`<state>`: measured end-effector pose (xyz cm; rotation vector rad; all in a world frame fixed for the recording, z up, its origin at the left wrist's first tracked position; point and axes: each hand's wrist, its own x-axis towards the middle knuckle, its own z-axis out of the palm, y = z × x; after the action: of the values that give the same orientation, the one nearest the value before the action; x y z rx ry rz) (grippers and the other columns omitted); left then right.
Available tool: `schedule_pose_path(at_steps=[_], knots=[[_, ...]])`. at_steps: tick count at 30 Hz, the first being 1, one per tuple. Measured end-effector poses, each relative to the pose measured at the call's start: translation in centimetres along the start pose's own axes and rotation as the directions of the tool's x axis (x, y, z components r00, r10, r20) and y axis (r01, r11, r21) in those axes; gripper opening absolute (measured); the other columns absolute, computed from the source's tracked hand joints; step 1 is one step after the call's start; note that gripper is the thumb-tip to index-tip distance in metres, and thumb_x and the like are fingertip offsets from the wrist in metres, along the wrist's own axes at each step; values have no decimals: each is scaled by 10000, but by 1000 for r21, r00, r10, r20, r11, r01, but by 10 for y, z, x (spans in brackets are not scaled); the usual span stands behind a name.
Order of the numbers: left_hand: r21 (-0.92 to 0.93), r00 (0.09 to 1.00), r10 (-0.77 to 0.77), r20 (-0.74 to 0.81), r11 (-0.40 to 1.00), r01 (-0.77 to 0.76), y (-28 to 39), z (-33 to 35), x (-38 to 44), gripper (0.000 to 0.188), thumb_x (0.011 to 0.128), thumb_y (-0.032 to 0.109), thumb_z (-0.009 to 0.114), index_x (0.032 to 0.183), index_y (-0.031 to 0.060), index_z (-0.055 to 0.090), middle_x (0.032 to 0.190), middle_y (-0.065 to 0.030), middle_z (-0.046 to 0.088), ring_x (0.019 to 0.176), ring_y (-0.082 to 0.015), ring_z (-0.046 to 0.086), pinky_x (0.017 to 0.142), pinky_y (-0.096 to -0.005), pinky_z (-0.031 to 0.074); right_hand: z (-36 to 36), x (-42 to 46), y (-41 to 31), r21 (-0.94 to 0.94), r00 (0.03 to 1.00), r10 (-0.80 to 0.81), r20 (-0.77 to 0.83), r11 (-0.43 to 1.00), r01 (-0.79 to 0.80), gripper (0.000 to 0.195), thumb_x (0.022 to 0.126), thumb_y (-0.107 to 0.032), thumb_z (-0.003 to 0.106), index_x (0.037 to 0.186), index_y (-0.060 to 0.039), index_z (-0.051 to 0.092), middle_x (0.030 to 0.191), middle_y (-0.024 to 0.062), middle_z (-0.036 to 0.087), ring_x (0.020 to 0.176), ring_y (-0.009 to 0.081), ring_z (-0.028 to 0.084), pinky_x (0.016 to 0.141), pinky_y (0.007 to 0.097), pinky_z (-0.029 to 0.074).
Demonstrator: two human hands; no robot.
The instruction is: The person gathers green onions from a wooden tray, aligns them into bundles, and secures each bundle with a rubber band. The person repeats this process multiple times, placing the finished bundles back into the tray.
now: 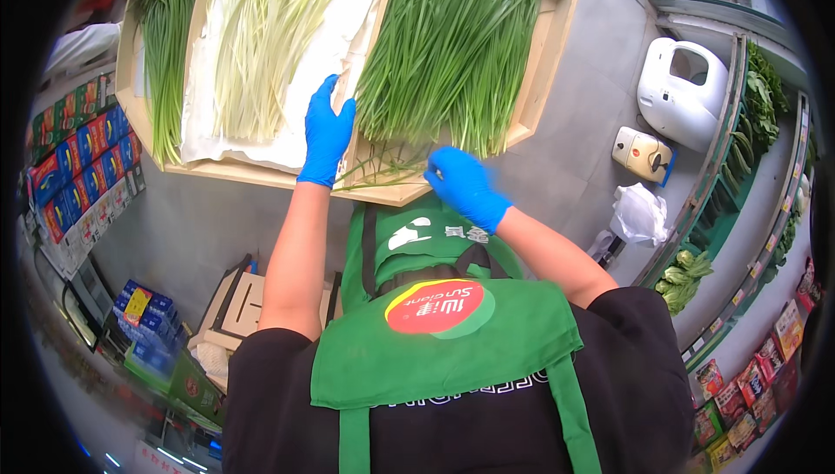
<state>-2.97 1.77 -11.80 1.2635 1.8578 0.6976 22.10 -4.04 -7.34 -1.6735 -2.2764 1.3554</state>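
My left hand (327,131), in a blue glove, is at the wooden divider (375,37) with thumb and fingers apart. Left of it, pale yellow chives (267,50) lie on a white cloth (319,63). My right hand (466,187), also gloved in blue, is curled and slightly blurred over the near edge of the right-hand compartment. Close to its fingertips are a few loose green blades (385,171); whether it grips any is unclear. A thick bed of green garlic chives (450,50) fills most of that compartment, cut ends towards me.
Long green stalks (166,56) occupy the far-left compartment of the wooden display box (548,63). Vegetable shelves (730,167) run along the right, near a white plastic appliance (682,92) on the floor. Boxed goods (85,161) line the left. A crate-like tan box (241,304) stands by my left arm.
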Motion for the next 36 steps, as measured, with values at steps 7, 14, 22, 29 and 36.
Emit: schedule_pose_path(at_steps=[7,14,22,29,36], knots=[[179,997,8,80,984,-22,0,40,-2,610,765,213,636,1271,-45,414,1165,-274,508,1075,-408,496,894,-447,421,-9,11,-25,22,997,-51,63,999,50,270,777,-193,610,1020,-79,581,960,153,591,901,350,581,745,434,483],[506,998,58,-39,862,-30,36,60,-28,544,704,76,570,1211,-64,432,1013,-220,520,914,-377,518,773,-453,442,-49,59,-11,-143,955,-267,-131,958,248,219,751,-109,568,961,-69,617,938,150,615,875,343,579,728,434,471],[331,994,83,-71,942,-55,60,114,-61,414,700,54,566,1091,-22,454,981,-205,512,889,-386,496,718,-478,413,-37,139,-2,-382,746,-661,78,671,635,299,687,-76,597,985,-88,619,1014,96,603,1072,300,513,941,429,361],[210,983,44,-176,978,-6,32,65,-50,478,781,100,572,1224,-30,449,1102,-239,513,1040,-383,485,880,-464,403,-52,129,27,-322,811,-581,61,758,567,331,687,-16,536,981,-132,634,999,84,618,1089,259,514,959,406,340],[171,1000,-2,-10,985,4,28,105,-42,499,744,71,509,1217,-63,421,1030,-275,520,974,-415,514,802,-483,440,-62,126,22,-298,863,-491,122,811,504,307,700,-22,535,967,-128,644,1033,77,621,1099,263,518,979,404,325]])
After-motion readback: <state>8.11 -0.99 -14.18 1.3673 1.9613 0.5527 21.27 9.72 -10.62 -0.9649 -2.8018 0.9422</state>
